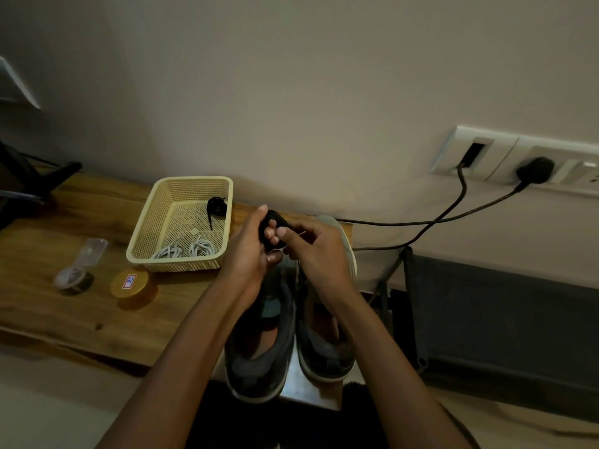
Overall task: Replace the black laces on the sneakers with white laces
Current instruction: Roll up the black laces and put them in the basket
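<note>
over two sneakers (259, 354) (324, 348), hands (248, 257) (319, 251) grip one black lace (274, 218)

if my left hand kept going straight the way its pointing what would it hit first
Past the black lace that it grips with the right hand, the left hand points forward, just right of the basket. The way looks free up to the wall, though depth is hard to judge.
</note>
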Demonstrator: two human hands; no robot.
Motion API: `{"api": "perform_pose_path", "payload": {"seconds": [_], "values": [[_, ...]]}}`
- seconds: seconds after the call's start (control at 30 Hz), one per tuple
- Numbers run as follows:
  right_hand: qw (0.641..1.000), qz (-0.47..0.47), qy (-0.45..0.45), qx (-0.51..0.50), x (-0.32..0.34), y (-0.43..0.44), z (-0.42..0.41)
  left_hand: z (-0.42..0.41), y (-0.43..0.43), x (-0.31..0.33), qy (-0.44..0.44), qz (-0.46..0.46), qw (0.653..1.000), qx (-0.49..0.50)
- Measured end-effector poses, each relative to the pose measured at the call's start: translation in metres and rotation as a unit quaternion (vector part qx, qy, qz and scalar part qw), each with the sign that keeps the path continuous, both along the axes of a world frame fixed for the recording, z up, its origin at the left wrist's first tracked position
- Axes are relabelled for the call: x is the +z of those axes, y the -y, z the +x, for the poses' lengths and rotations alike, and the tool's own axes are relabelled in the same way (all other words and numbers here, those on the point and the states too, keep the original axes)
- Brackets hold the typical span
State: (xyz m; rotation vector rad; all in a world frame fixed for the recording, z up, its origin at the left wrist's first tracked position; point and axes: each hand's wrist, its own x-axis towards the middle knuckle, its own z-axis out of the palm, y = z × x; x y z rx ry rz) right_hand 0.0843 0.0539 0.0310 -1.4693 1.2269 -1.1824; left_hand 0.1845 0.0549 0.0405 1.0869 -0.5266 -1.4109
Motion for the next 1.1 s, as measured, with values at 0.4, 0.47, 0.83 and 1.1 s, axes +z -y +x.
{"api": "perform_pose_path", "payload": {"seconds": [0.4,0.47,0.83,1.1], "values": [[0.983,-0.131,-0.125,-0.046,-0.005,0.004,-0.003,-0.02,0.004,0.0,0.009,0.007,1.0,0.013],[0.982,-0.136,-0.129,-0.032,-0.002,0.008,-0.009,-0.017,0.004,0.0,-0.05,0.003,0.998,-0.027],[0.987,-0.121,-0.107,-0.013,-0.005,0.01,-0.01,-0.013,0.001,0.001,0.032,-0.06,0.994,-0.081],[0.998,-0.043,-0.043,-0.013,-0.006,0.005,0.001,0.005,0.004,-0.011,0.349,-0.089,0.931,-0.05]]}}
